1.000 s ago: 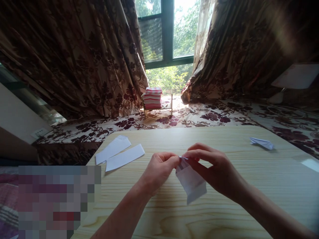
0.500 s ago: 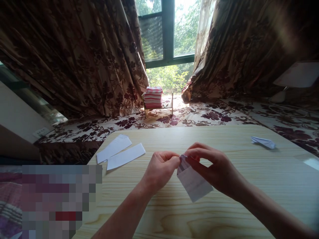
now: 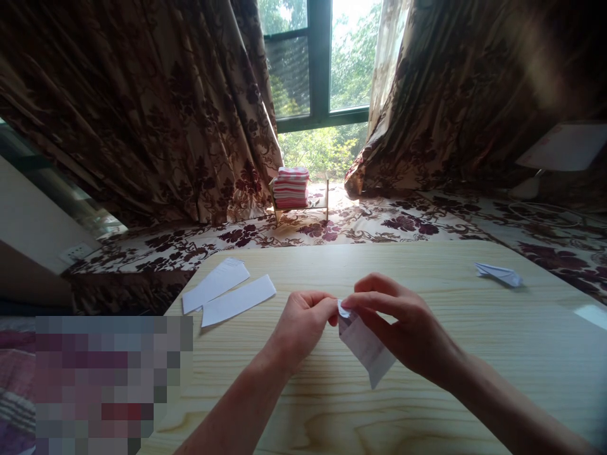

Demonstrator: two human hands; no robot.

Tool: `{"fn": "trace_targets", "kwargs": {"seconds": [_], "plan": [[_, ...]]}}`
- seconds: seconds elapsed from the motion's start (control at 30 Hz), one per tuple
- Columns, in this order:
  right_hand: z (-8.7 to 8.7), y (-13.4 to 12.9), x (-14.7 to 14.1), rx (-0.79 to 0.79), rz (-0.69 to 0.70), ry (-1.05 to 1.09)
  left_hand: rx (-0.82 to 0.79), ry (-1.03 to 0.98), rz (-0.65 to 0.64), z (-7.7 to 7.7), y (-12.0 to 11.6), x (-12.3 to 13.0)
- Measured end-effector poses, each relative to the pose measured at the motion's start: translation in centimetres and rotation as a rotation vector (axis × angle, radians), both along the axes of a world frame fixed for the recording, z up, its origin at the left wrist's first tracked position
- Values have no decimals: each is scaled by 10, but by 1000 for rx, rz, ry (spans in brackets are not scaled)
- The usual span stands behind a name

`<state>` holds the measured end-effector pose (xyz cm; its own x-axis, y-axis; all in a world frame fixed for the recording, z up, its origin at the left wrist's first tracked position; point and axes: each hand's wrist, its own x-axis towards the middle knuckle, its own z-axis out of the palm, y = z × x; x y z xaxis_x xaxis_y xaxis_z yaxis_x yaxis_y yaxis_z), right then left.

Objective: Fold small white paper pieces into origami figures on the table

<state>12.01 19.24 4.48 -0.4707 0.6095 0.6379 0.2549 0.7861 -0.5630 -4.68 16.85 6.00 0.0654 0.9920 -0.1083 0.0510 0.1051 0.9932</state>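
Observation:
Between my two hands hangs a piece of folded white paper (image 3: 368, 347), its lower corner pointing down above the table. My left hand (image 3: 303, 325) pinches the paper's upper left end between thumb and forefinger. My right hand (image 3: 398, 319) has thumb and fingers closed on the same upper end, close beside the left fingertips. A small flap there is bent over, and the fingers hide part of the fold. To the left on the table lie white paper strips (image 3: 239, 300), one of them partly overlapping others. A slim folded paper piece (image 3: 499, 274) rests at the right.
The pale wooden table (image 3: 303, 417) spreads under my hands. Behind it, a small stand (image 3: 318, 207) bears a stack of pink-striped cloths (image 3: 291, 188) on the flowered ledge. A lamp (image 3: 559, 148) stands at the right, and flowered curtains (image 3: 190, 114) flank the window.
The top end of the paper has been bent over into a pale flap, and its lower part has swung narrower. My right fingers have shifted slightly left, closer to my left hand.

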Motion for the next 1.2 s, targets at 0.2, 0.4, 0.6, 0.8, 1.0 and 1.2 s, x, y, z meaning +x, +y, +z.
{"fn": "trace_targets", "kwargs": {"seconds": [0.2, 0.4, 0.6, 0.8, 1.0, 1.2], "plan": [[2, 1, 3, 146, -6, -83, -10, -42, -6, 1, -1, -1], [5, 0, 7, 252, -11, -138, -6, -110, -39, 2, 0, -3], [4, 3, 8, 278, -25, -131, 15, -170, -90, 7, 0, -3], [-4, 4, 7, 129, -75, -48, -10, -155, -27, 10, -2, 1], [-5, 4, 2, -161, -92, 18, -35, -76, 4, 8, -3, 4], [2, 8, 12, -552, -102, 43, 60, 149, 63, 1, -2, 4]]}}
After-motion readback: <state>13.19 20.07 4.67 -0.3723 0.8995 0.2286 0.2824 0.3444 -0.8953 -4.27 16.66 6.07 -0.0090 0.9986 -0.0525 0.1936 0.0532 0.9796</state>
